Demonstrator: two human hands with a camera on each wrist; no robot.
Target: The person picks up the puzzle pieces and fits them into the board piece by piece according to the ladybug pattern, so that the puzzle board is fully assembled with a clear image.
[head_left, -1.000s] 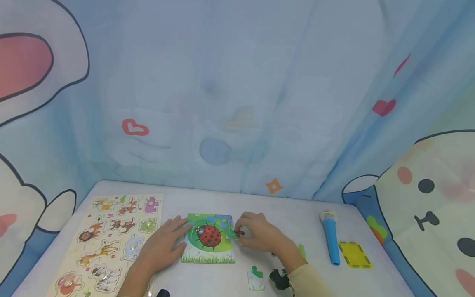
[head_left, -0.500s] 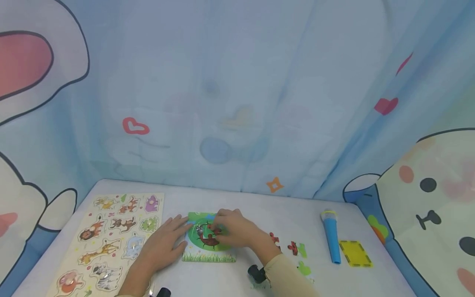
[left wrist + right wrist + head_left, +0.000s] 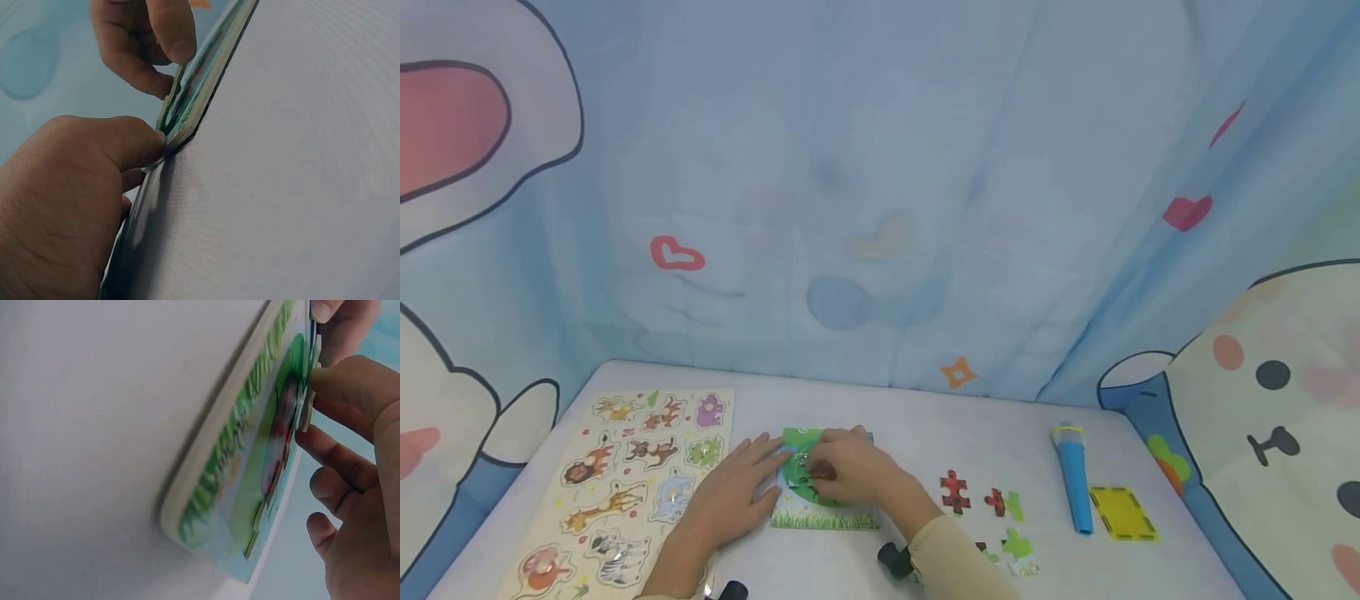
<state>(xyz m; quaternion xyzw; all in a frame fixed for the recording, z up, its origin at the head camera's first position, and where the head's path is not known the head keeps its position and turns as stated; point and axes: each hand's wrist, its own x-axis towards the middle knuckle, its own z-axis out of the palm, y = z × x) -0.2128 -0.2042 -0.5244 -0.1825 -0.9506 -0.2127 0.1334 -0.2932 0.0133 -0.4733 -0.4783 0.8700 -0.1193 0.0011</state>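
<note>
A square ladybug jigsaw board (image 3: 823,522) lies on the table, with green background and a printed grass strip along its near side. My left hand (image 3: 733,492) rests at its left edge, fingers stretched out; in the left wrist view the thumb (image 3: 140,142) is at the board's corner. Over the board's left half, my right hand (image 3: 853,467) pinches a jigsaw piece (image 3: 307,412) between thumb and fingers. That piece stands tilted, its lower edge right at the board's surface. Much of the ladybug picture is hidden under the right hand.
Loose jigsaw pieces lie right of the board: a red one (image 3: 954,492), another red one (image 3: 995,501) and a green one (image 3: 1017,543) among several. Farther right are a blue toy microphone (image 3: 1072,479) and a yellow square (image 3: 1123,513). An animal peg puzzle (image 3: 613,467) lies left.
My right hand has carried the jigsaw piece leftward from beside the board's right edge to over its left half. The left hand has stayed at the board's left edge.
</note>
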